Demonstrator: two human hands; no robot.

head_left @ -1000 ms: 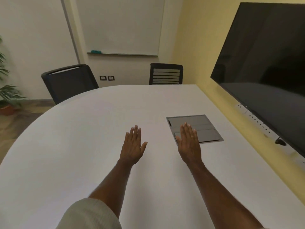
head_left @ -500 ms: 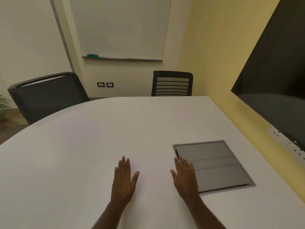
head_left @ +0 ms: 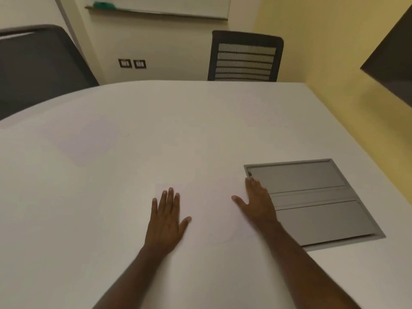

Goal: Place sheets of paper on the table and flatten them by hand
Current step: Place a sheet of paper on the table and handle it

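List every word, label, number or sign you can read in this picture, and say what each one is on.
None can be read.
The whiteboard shows no writing.
The wall sockets are too small and blurred to show any marking.
The sheet of paper under the left hand and right hand looks blank, as does the grey table hatch.

Small meeting room, dim warm light. Far wall [head_left: 178, 47] off-white; right wall [head_left: 323, 52] yellow. Whiteboard [head_left: 167, 3] mounted high on far wall, tray along its lower edge, green-teal item [head_left: 104, 5] resting at tray's left end. Two dark switch or socket plates [head_left: 132, 63] low on far wall, side by side. Black mesh-back chair [head_left: 245, 56] at far edge of white table [head_left: 156, 130]; second dark chair [head_left: 38, 65] at left edge. Grey flush panel [head_left: 312, 197] set into table top, right side. Dark screen [head_left: 394, 63] on right wall, mostly out of frame.
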